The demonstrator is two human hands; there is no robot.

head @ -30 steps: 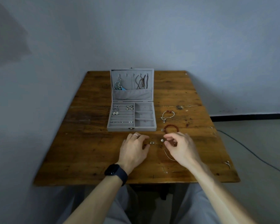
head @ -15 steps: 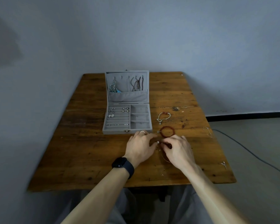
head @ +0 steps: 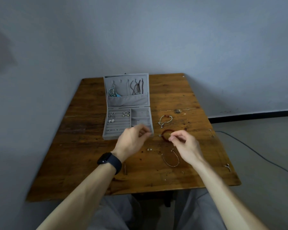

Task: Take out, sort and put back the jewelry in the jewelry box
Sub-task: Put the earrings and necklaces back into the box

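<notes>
Left hand [head: 133, 141] and right hand [head: 187, 147] have risen off the bench [head: 83, 156] beside the jewelry box [head: 110, 136], grips pinched together; on what, unclear.

Wooden table [head: 70, 155] before you, worn and scratched. Open grey jewelry box [head: 110, 136] toward far edge, lid raised. Right of box: white bracelet [head: 166, 116]; red bead bracelet [head: 163, 136] just nearer you. Closer still: thin bangle [head: 167, 162], small studs [head: 149, 149] to its left. Small metal piece [head: 228, 167] at your right edge.
</notes>
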